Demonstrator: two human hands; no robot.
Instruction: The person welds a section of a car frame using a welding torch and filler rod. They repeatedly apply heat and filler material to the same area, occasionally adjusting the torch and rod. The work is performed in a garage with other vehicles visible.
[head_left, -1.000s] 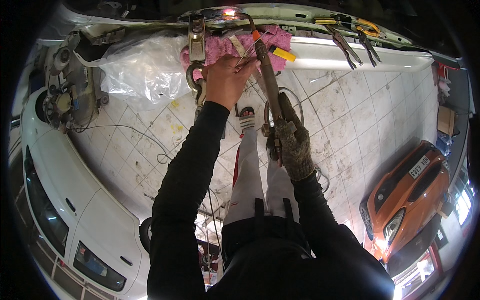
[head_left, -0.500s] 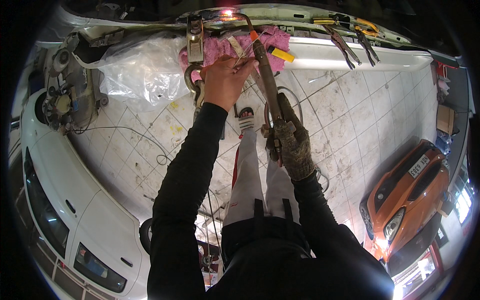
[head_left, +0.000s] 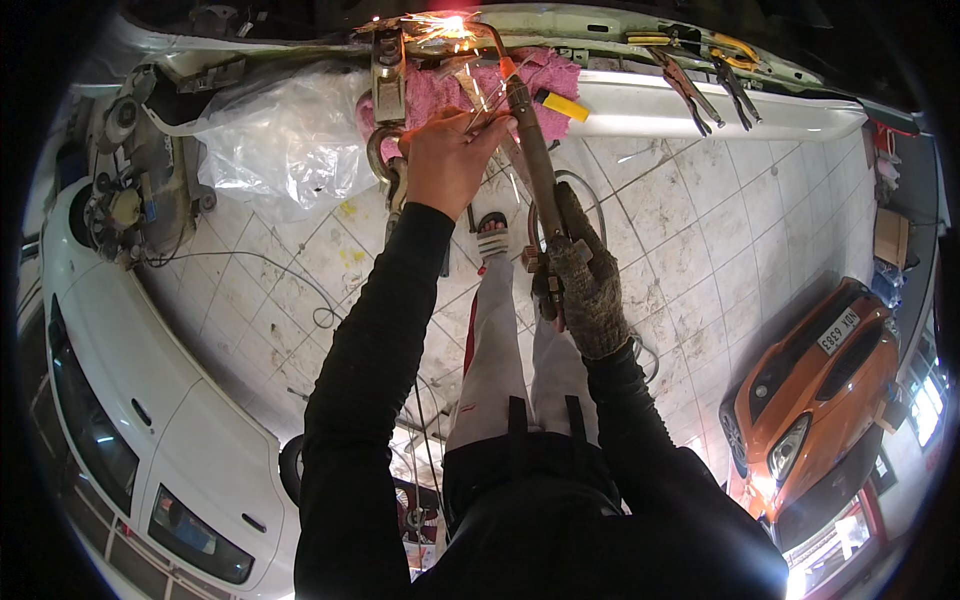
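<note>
Plainly gripping the torch [head_left: 540,165] in the right hand [head_left: 588,285], snugly wrapped about its rear end in a grimy knit glove [head_left: 606,328]. Aiming it forward from there, just past the right side of the left hand [head_left: 450,150], with the bent tip [head_left: 493,40] beyond both hands. Throwing sparks [head_left: 430,27] ahead of the left hand, around a white-hot glow [head_left: 457,25] on the edge of the car body [head_left: 600,30]. Pinching a thin wire [head_left: 490,103] narrowly between bare left thumb and fingers, close beside the torch; cannot tell whether touching it.

Working over a pink towel [head_left: 548,75], just ahead of the left hand, with a yellow stick [head_left: 565,107] on it to the right of the torch. Near a clamp [head_left: 388,80] just left of and ahead of the left hand, with a plastic sheet [head_left: 285,140] farther left. With two pliers [head_left: 685,90] clamped on the body, ahead and well to the right of the right hand. Resting a foot [head_left: 492,228] on the tiled floor [head_left: 680,280], below and between the hands.
</note>
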